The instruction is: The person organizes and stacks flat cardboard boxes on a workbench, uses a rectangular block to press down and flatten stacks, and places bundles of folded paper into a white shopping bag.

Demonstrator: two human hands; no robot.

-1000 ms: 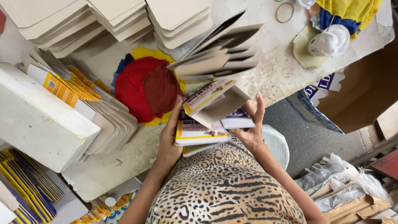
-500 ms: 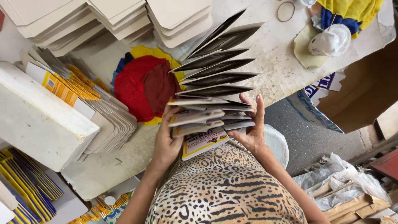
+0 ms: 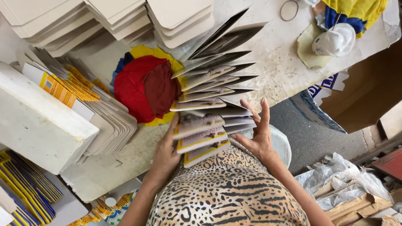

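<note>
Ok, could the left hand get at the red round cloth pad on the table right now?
Probably yes: the red round cloth pad lies just ahead of the left hand, nothing between, but that hand grips the fanned cardboard stack.

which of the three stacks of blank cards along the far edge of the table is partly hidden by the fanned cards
The rightmost stack: the top of the fanned cards, held between the left hand and right hand, overlaps its lower right corner. The other two lie uncovered.
</note>
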